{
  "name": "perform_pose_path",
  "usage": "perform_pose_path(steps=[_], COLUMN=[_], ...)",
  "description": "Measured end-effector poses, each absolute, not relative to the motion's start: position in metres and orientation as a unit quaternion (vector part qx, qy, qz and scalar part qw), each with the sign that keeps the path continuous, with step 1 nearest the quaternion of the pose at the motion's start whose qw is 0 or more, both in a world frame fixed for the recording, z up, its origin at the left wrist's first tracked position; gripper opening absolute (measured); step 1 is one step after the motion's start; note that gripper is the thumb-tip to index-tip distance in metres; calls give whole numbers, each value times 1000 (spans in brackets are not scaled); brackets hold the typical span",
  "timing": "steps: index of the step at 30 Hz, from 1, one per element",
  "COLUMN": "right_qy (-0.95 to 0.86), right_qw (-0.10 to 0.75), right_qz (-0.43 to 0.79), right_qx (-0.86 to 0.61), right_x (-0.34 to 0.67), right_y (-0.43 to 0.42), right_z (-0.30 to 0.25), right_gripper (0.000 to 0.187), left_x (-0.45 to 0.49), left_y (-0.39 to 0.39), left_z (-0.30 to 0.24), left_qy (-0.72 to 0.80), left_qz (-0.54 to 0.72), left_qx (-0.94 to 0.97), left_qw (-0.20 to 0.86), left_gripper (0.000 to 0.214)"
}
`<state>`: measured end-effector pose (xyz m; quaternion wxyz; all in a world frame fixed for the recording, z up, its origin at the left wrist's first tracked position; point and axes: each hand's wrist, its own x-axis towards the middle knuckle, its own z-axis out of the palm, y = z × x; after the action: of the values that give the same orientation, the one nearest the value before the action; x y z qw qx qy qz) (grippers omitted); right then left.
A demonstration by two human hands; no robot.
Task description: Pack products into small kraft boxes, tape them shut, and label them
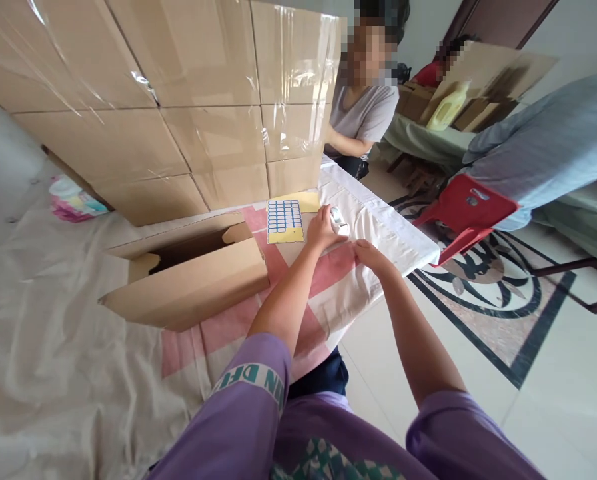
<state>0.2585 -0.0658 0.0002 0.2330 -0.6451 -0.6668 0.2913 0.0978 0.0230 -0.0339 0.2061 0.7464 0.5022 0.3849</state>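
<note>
My left hand (322,230) is closed around a whitish roll of tape (339,221) near the table's right edge. Just to the right, my right hand (370,255) has its fingers pressed together close to the roll. Whatever they pinch, if anything, is too small to make out. A sheet of blue-bordered labels (285,217) lies left of my left hand, partly over a yellow sheet (308,201). Farther left, an open cardboard box (193,283) rests on the cloth-covered table (68,333), its opening facing up.
Behind the open box rises a stack of taped cartons (188,127). A co-worker (368,110) is beyond the stack. To the right are a red plastic chair (473,210), another person's leg (553,140) and a yellow bottle (448,107). A colourful package (76,200) lies far left.
</note>
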Motion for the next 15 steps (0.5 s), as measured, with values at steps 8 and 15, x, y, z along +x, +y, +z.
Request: perform_pose_path(steps=[8,15], right_qy=[-649,-694], right_qw=[407,434], right_qz=[350,407], right_qx=[-539,-405], right_x=[226,171], right_y=[-107,-138], right_z=[46,105], right_gripper=[30,28], left_x=[94,34], left_y=[13,-85], left_z=[-20,21], left_qy=[469,378], left_qz=[402,379], left_qx=[769,842], left_qw=[166,72], left_gripper=[102,38])
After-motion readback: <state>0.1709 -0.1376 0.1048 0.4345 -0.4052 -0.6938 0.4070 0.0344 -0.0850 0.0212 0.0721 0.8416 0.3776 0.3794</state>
